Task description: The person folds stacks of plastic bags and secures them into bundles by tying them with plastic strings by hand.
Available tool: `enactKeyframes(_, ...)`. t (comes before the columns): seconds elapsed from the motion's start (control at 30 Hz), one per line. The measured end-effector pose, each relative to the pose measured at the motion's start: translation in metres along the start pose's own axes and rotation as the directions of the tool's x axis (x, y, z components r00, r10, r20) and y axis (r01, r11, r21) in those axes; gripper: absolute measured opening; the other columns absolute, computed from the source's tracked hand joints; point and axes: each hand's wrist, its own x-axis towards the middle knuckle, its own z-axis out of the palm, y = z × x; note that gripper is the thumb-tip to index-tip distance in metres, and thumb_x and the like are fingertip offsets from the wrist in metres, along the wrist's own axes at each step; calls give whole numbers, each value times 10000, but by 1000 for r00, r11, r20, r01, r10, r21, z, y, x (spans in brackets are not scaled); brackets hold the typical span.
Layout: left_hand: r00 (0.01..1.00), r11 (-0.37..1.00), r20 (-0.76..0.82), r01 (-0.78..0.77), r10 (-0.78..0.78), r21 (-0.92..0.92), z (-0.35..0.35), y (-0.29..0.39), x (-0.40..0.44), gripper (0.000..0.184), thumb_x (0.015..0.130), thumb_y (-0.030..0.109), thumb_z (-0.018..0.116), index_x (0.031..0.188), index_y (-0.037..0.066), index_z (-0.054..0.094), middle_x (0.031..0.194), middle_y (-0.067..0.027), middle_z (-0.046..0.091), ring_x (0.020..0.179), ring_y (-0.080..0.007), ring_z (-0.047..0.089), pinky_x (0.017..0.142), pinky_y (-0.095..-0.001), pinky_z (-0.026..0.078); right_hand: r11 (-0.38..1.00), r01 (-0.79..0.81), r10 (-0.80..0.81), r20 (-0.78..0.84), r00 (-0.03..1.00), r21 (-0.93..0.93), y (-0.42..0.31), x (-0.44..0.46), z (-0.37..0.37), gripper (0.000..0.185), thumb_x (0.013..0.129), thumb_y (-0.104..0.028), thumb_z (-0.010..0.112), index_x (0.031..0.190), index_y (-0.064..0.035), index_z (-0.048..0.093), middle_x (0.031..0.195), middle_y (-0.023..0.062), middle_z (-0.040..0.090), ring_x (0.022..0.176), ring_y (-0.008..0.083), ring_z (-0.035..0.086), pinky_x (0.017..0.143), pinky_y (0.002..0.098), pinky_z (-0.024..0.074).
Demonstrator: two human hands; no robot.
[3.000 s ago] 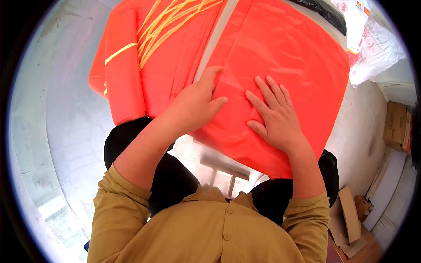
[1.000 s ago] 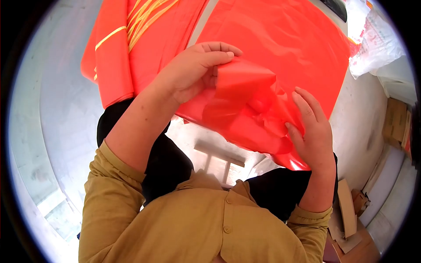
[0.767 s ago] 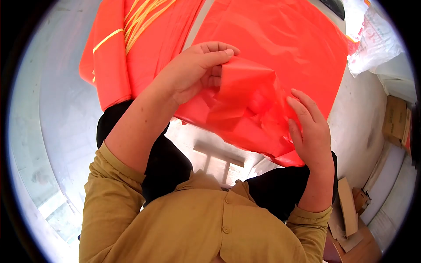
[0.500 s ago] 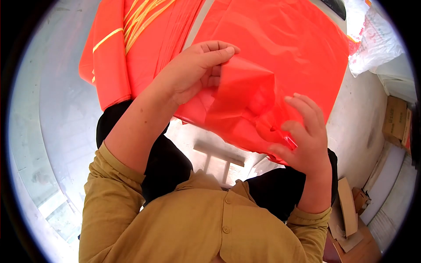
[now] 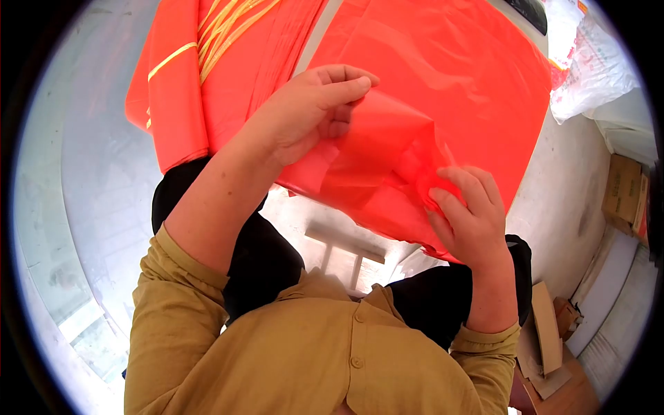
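A wide red plastic sheet (image 5: 456, 90), thin and glossy, lies in front of me with its near edge over my lap. My left hand (image 5: 321, 107) is closed, pinching a raised, see-through flap of it between thumb and fingers. Lower and to the right, my right hand (image 5: 474, 218) is closed on a crumpled part of the same sheet, thumb and forefinger close together. The flap stretches between both hands, with folds running towards the right fingers. Whether there is one layer or several in my grip I cannot make out.
Folded red plastic (image 5: 242, 90) with yellow strips (image 5: 232, 34) lies at the left, beside a red roll-like fold (image 5: 176, 104). White plastic bags (image 5: 595, 66) sit at the upper right. A cardboard box (image 5: 622, 187) and cardboard pieces (image 5: 548, 332) are on the right.
My right hand has moved slightly left, and its fingers, spread before, have closed on the red sheet. The left hand has stayed in place with its pinch.
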Motion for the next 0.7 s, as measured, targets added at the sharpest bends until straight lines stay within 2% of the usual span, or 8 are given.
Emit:
enactKeyframes(0.1,994,1000,102,-23,25,-20,-14,-5,2,252,1087,211,609,1270,56,688,939,52,671,791,-49,646,733,-243,562,996,55,-56,7,998,68,1,0,-1,220,676,-3,753,882,-55,697,962,67,682,801,251,646,646,365,535)
enactKeyframes(0.2,999,999,39,-20,19,37,-12,-3,-1,218,1079,179,611,1237,53,693,1042,20,706,897,-73,685,827,-259,580,989,115,-120,39,992,97,0,-2,-3,225,667,-4,745,878,-61,696,849,40,650,688,216,595,537,332,473)
enactKeyframes(0.3,995,997,89,-55,51,47,-23,-3,-3,189,1069,168,617,1199,54,695,1103,-10,722,984,-92,700,897,-267,581,978,178,-181,11,984,107,-8,0,-1,234,647,-14,735,869,-72,686,812,27,624,664,196,575,509,318,453)
enactKeyframes(0.4,989,998,139,-44,48,-36,-26,-2,-11,191,1051,158,645,1211,58,674,1112,-24,719,995,-86,694,888,-260,580,974,203,-207,33,978,101,-13,-4,4,223,637,-35,724,848,-79,665,782,22,574,667,184,565,521,306,456)
enactKeyframes(0.5,976,998,216,-47,37,41,-35,-2,-17,296,1024,126,675,1306,52,623,1113,-36,715,1021,-81,686,896,-254,572,973,220,-226,78,971,75,-16,-4,6,202,641,-53,715,827,-86,643,752,18,516,661,177,546,527,298,452)
enactKeyframes(0.6,985,898,146,-146,92,414,-28,2,-33,449,989,78,686,1415,44,546,1064,-19,691,955,-61,655,866,-241,552,974,213,-219,94,971,73,-17,-3,8,182,652,-62,710,813,-92,630,743,18,497,657,178,537,530,301,457)
enactKeyframes(0.7,969,807,202,-230,140,543,-30,-5,-39,554,955,56,691,1476,50,504,1038,6,655,909,-44,602,840,-234,529,973,217,-223,71,972,81,-14,-4,15,184,641,-60,709,795,-96,615,733,19,498,650,183,537,524,310,460)
